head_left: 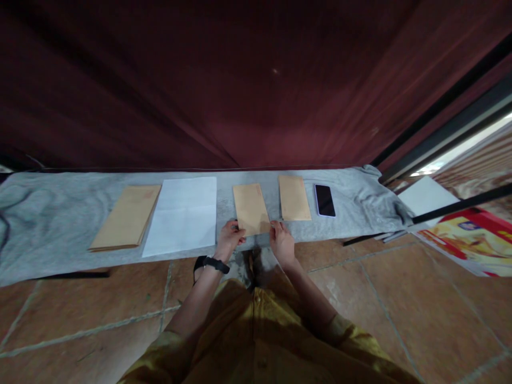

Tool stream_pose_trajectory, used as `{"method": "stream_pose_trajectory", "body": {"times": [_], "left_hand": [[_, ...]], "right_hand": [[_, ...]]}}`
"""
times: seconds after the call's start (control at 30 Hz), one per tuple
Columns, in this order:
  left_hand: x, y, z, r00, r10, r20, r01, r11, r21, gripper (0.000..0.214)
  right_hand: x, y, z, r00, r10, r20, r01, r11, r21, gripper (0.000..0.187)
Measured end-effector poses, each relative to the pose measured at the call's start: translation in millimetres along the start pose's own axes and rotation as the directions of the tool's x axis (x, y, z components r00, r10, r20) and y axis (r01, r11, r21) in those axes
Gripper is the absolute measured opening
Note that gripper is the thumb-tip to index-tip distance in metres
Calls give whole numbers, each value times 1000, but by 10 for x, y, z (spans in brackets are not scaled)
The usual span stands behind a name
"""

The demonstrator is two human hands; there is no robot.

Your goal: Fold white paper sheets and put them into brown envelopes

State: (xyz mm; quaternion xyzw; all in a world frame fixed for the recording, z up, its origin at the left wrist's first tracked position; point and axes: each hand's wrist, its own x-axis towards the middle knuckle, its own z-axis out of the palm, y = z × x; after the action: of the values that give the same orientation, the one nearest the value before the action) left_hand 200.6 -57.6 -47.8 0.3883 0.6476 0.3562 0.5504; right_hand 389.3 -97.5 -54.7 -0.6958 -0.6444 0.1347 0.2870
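A brown paper envelope lies before me at the near side of a narrow cloth-covered table. My left hand pinches its lower left corner, a dark band around that wrist. At the lower right corner, the fingers of my right hand are closed on the same envelope. Just right of it rests another brown envelope or small pile. White paper sheets lie to the left, beside a thicker stack of brown envelopes.
A phone with a dark screen lies on the grey cloth at the right. Behind the table hangs a dark red curtain. Dark metal bars and a red-and-yellow printed box are at the far right, above the tiled floor.
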Motion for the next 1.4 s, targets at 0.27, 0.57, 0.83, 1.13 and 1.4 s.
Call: {"method": "stream_pose_trajectory", "body": {"times": [0.27, 0.57, 0.83, 1.13, 1.4], "left_hand": [[-4, 52, 7, 999, -37, 22, 37, 999, 30, 27], [-44, 61, 6, 999, -35, 19, 35, 999, 34, 26], [-56, 77, 28, 1000, -1, -14, 3, 990, 139, 22], [-342, 169, 171, 936, 346, -64, -161, 582, 797, 43], [-282, 142, 159, 955, 294, -38, -158, 615, 772, 45]], "right_hand": [[-16, -202, 172, 901, -399, 172, 382, 916, 122, 36], [-19, 55, 119, 909, -375, 183, 384, 923, -15, 44], [-54, 150, 101, 930, -340, 141, 345, 939, -6, 42], [-82, 47, 117, 934, -329, 136, 336, 941, -33, 42], [-46, -62, 252, 969, -232, 81, 237, 969, -64, 43]]}}
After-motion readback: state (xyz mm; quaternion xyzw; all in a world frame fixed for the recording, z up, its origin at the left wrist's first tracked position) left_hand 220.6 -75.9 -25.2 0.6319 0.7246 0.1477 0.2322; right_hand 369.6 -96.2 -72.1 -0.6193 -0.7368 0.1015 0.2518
